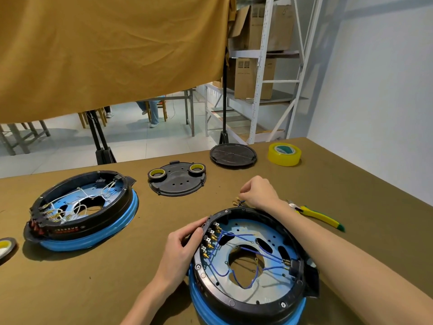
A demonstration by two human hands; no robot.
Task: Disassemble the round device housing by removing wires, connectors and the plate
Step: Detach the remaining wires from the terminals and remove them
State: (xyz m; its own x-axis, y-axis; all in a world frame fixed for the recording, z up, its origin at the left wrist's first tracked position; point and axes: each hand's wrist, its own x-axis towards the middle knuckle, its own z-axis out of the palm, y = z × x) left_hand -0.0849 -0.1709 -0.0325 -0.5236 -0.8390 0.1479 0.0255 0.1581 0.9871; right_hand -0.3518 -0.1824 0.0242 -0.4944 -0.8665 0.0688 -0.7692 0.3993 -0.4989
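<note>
Left hand (181, 246) grips the black rim of the round housing (251, 266) near the front of the table (93, 277), fingers curled at its connector row (210, 238). Right hand (259, 192) pinches a loose blue wire (239, 202) with brass terminals just beyond the rim; yellow pliers (318, 215) lie beside that forearm.

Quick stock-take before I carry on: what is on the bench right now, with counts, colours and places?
Round device housing: one, black rim on blue ring, blue wires inside, near centre.
Second round housing: one, black and blue, white wires, left.
Black plastic plates: two, far centre; nearer one carries two small tape rolls.
Yellow tape roll: one, far right.
Yellow-handled pliers: one, right.
Left hand: holds housing rim.
Right hand: pinches loose connectors beyond housing.
</note>
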